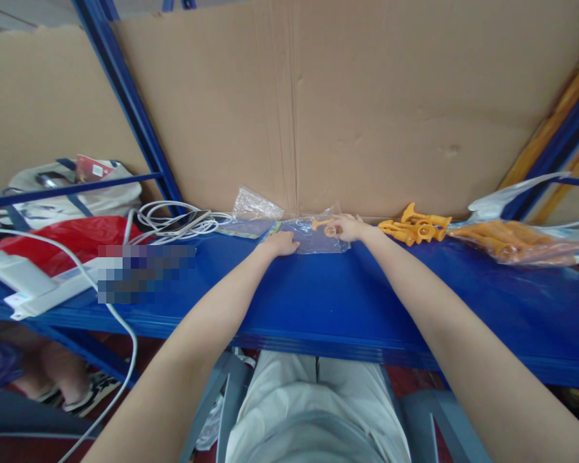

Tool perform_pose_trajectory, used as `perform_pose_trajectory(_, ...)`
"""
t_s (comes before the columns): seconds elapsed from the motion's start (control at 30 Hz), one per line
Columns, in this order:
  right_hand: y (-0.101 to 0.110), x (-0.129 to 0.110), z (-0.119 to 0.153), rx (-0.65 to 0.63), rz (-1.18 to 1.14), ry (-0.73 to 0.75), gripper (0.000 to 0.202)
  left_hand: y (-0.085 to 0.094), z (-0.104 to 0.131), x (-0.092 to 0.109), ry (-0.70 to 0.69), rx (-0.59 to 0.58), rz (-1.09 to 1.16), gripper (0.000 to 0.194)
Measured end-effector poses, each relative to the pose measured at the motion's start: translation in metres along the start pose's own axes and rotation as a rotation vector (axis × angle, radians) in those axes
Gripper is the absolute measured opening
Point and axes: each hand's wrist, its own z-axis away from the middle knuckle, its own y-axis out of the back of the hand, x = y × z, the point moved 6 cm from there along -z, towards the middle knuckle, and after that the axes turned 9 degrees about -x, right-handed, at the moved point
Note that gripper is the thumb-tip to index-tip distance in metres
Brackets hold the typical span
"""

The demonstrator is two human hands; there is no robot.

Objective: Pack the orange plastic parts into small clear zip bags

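A clear plastic bag [313, 239] with a coloured strip at its left end lies flat on the blue shelf. My left hand [282, 243] rests on that strip end, its fingers closed on the bag. At the bag's right end my right hand [348, 227] has its fingers closed round a small orange plastic piece [324, 225], which is at or inside the bag; which of the two I cannot tell. To the right sits a pile of orange plastic pieces [415, 226]. Another flat clear bag [246, 227] lies just left of my left hand.
Crumpled clear plastic [257, 204] leans on the cardboard [367, 116] behind. Farther right is a bag of orange pieces [516, 241]. On the left are coiled white cables [183, 222], a power strip [53, 292], a red bag [72, 241] and a person's legs [58, 366].
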Motion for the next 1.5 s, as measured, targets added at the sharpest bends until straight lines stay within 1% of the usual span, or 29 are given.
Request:
perform_pose_trajectory(0.07, 0.004, -0.006, 0.003, 0.013, -0.003, 0.007, 0.046, 0.0, 0.0, 0.0, -0.001, -0.001, 0.008, 0.051)
perform_pose_trajectory(0.13, 0.008, -0.01, 0.005, -0.011, 0.029, -0.012, 0.044, -0.001, 0.0, 0.0, 0.01, -0.003, 0.004, 0.051)
perform_pose_trajectory(0.23, 0.01, -0.009, 0.008, -0.089, 0.103, -0.113, 0.046, -0.001, 0.0, 0.0, 0.036, -0.018, -0.034, 0.05)
perform_pose_trajectory(0.33, 0.01, -0.002, 0.012, -0.133, 0.093, -0.215, 0.056, -0.002, 0.001, 0.0, 0.036, -0.029, -0.057, 0.051)
perform_pose_trajectory(0.43, 0.007, 0.006, 0.017, -0.152, 0.038, -0.258, 0.058, -0.002, 0.002, 0.001, 0.041, -0.027, -0.059, 0.05)
perform_pose_trajectory(0.63, 0.001, 0.025, 0.023, -0.149, -0.019, -0.262, 0.059, -0.003, 0.0, 0.0, 0.036, -0.025, -0.053, 0.05)
perform_pose_trajectory(0.8, -0.007, 0.043, 0.024, -0.162, -0.034, -0.285, 0.06, -0.003, 0.001, 0.001, 0.035, -0.035, -0.048, 0.051)
perform_pose_trajectory(0.87, -0.008, 0.049, 0.024, -0.148, -0.044, -0.291, 0.062, -0.003, 0.001, 0.001, 0.035, -0.038, -0.053, 0.051)
perform_pose_trajectory(1.03, -0.011, 0.058, 0.027, -0.119, -0.079, -0.33, 0.052, -0.004, 0.001, 0.0, 0.044, -0.045, -0.06, 0.051)
perform_pose_trajectory(1.13, -0.012, 0.055, 0.032, -0.085, -0.043, -0.34, 0.048, -0.004, -0.002, 0.0, 0.035, -0.038, -0.06, 0.051)
perform_pose_trajectory(1.2, -0.011, 0.049, 0.035, -0.038, 0.027, -0.328, 0.049, -0.005, -0.004, 0.0, 0.029, -0.035, -0.067, 0.051)
perform_pose_trajectory(1.3, -0.005, 0.038, 0.04, 0.06, 0.173, -0.255, 0.051, -0.005, -0.004, 0.0, 0.025, -0.032, -0.082, 0.051)
perform_pose_trajectory(1.37, 0.001, 0.029, 0.044, 0.117, 0.263, -0.189, 0.047, -0.005, -0.004, 0.001, 0.027, -0.03, -0.086, 0.051)
perform_pose_trajectory(1.43, 0.006, 0.023, 0.047, 0.137, 0.31, -0.15, 0.044, -0.004, -0.003, 0.001, 0.03, -0.03, -0.086, 0.05)
perform_pose_trajectory(1.5, 0.01, 0.019, 0.05, 0.128, 0.321, -0.13, 0.044, -0.004, -0.002, 0.001, 0.028, -0.031, -0.084, 0.05)
